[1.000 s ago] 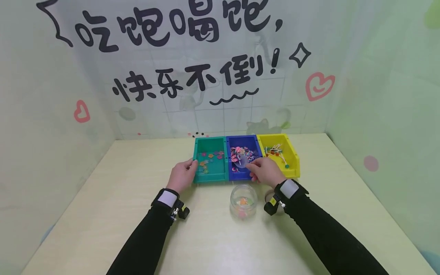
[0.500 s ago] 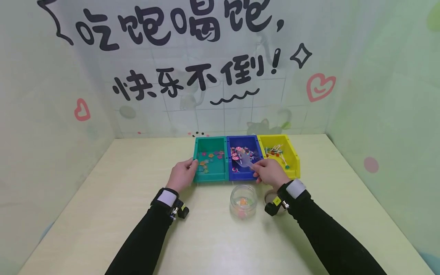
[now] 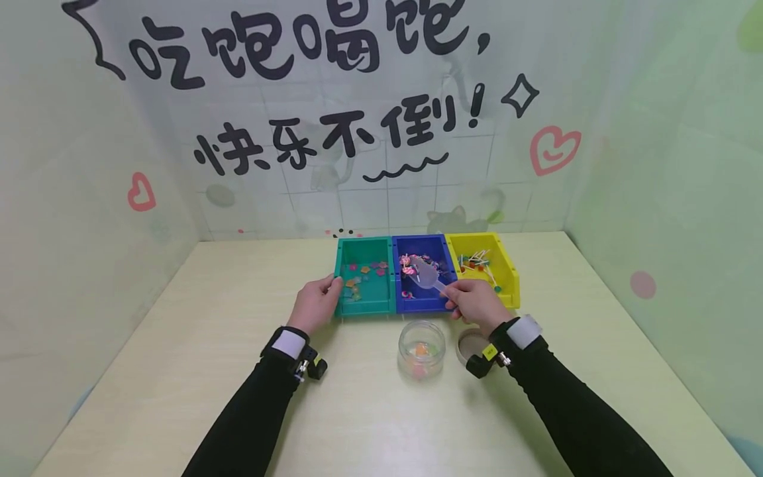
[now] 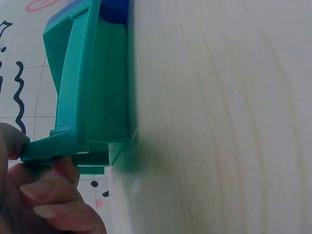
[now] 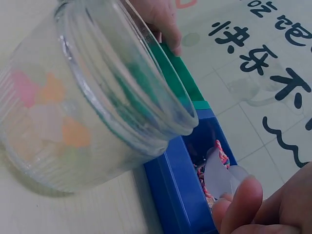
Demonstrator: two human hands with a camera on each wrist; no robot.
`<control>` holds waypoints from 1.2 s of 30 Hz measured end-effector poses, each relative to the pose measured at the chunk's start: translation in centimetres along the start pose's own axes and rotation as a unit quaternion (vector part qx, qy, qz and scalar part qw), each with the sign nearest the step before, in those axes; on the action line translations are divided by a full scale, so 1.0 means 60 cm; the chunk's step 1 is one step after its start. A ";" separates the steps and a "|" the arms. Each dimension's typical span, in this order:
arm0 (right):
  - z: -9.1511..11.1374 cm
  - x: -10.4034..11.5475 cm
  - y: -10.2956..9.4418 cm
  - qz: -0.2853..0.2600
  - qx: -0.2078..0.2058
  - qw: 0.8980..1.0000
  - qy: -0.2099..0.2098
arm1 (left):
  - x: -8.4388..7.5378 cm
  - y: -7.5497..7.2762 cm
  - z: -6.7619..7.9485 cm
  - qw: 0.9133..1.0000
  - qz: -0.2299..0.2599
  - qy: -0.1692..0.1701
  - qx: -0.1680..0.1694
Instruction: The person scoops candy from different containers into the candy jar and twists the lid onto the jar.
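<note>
My left hand (image 3: 316, 305) pinches the left rim of a green bin (image 3: 377, 303); in the left wrist view, the thumb lies over the rim (image 4: 53, 147) with fingers beneath. A translucent plastic scoop (image 3: 424, 274) is held by its handle in my right hand (image 3: 479, 305). Its bowl is over the blue bin (image 3: 417, 305), beside small swirled pink, white and dark candies (image 5: 222, 152). Whatever lies in the bowl is hard to make out. An uncapped clear jar (image 3: 421, 351), with a few orange, pink and green pieces inside, stands in front of the blue bin.
A yellow bin (image 3: 510, 291) with small lollipops (image 3: 477, 262) adjoins the blue one on the right. Colourful little pieces (image 3: 353, 291) lie in the green bin. A round lid (image 3: 471, 346) rests right of the jar, partly behind my right wrist. A printed cloth wall (image 3: 334, 212) rises behind.
My right hand has drawn back to the right with the scoop, showing more of its bowl and handle and more of the lid. The left hand keeps its hold on the green bin.
</note>
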State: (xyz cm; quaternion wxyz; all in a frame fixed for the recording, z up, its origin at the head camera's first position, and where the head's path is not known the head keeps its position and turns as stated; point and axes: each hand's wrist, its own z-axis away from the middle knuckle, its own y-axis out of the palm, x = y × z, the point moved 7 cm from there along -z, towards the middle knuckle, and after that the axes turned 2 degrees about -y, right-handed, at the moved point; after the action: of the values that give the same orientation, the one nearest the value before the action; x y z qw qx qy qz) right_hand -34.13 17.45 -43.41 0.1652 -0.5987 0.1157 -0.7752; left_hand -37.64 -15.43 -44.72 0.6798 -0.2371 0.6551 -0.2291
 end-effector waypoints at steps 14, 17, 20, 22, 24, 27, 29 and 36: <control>0.012 -0.008 -0.018 -0.060 0.002 0.998 0.013 | -0.007 -0.003 0.001 1.000 -0.005 0.010 -0.003; 0.014 -0.008 -0.021 -0.064 -0.006 0.998 0.007 | -0.007 -0.003 0.004 1.000 -0.007 0.007 -0.004; 0.017 -0.008 -0.023 -0.073 -0.012 0.997 0.008 | -0.006 -0.003 0.007 1.000 -0.009 0.003 -0.011; 0.018 -0.009 -0.025 -0.081 -0.015 0.997 0.014 | -0.004 -0.002 0.010 1.000 -0.006 -0.002 -0.012; 0.019 -0.011 -0.026 -0.086 -0.018 0.996 0.019 | -0.004 -0.002 0.011 1.000 -0.004 -0.004 -0.016; 0.020 -0.011 -0.029 -0.089 -0.022 0.996 0.020 | -0.004 -0.003 0.013 1.000 0.001 -0.008 -0.018; 0.021 -0.010 -0.032 -0.087 -0.024 0.996 0.015 | -0.004 -0.006 0.014 1.000 0.001 -0.009 -0.024; 0.026 -0.008 -0.040 -0.089 -0.030 0.996 0.004 | -0.002 -0.027 0.023 0.998 0.023 -0.012 -0.063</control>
State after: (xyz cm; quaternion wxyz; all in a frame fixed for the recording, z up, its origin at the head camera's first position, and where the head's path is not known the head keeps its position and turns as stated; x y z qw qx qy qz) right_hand -32.80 19.87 -42.54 0.0768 -0.6079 0.0858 -0.7856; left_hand -36.28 -16.59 -43.56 0.6762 -0.2670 0.6656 -0.1685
